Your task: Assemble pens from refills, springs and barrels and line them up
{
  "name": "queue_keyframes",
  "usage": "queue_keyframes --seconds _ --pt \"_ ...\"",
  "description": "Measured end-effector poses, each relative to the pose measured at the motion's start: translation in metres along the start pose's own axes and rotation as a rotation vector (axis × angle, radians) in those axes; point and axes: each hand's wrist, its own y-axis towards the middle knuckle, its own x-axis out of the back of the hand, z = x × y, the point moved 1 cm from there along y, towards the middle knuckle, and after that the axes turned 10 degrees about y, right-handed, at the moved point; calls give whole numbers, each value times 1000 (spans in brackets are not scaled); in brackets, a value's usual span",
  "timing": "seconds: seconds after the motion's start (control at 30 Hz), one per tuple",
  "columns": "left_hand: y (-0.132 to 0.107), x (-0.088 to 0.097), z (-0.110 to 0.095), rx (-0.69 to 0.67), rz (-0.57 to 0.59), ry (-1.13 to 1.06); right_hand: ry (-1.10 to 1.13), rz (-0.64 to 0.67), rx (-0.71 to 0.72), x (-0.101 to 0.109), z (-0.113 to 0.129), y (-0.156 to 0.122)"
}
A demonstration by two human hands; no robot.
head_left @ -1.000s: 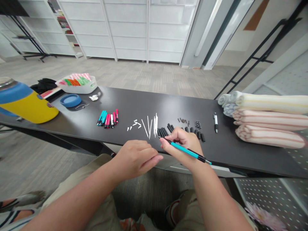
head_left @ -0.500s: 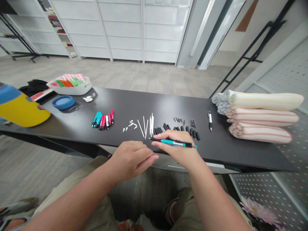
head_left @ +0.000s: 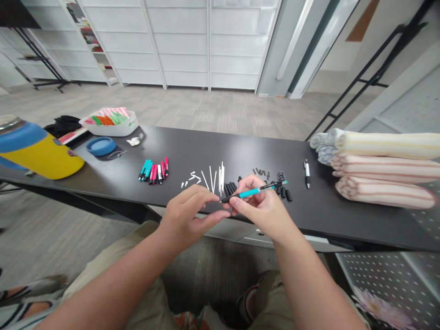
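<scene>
My right hand (head_left: 263,208) pinches a teal pen (head_left: 248,193) with a black grip, its tip pointing left. Just left of that tip is my left hand (head_left: 184,213), thumb and fingers spread apart; I see nothing held between them. Beyond the hands lie several thin white sticks (head_left: 222,176) and black tube-like grips (head_left: 229,188), some of them hidden by my right hand. Small white pieces (head_left: 194,176) are scattered left of the sticks. Small dark pieces (head_left: 263,173) lie behind my right hand, close to a little cluster of grey metallic parts (head_left: 281,176).
Teal, pink and white pen barrels (head_left: 153,172) are grouped on the dark table (head_left: 192,142). A white pen (head_left: 307,174) lies at right, near rolled cloths (head_left: 385,165). At left are a yellow-blue bottle (head_left: 51,156), blue lid (head_left: 101,145) and white basket (head_left: 132,123).
My right hand has turned the pen, raising its rear end. My left hand has lifted its fingers and opened them towards the pen tip. The view has shifted slightly left.
</scene>
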Motion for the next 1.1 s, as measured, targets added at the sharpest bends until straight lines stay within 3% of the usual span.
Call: queue_keyframes --seconds 0.17,0.37,0.63,0.73,0.93,1.1 --pt "1 0 0 35 -31 39 -108 -22 -10 -3 0 2" --pt "0 -2 1 -26 -38 -24 -81 -19 -42 -4 -2 4" --pt "0 -1 0 15 -43 -23 -91 57 23 2 -1 0" --pt "0 -3 2 21 -2 -9 -168 43 38 2 -3 1" --pt "-3 -7 7 44 131 65 -607 35 108 -5 -3 4" --pt "-1 -7 5 199 212 -40 -633 27 128 -6 4 2"
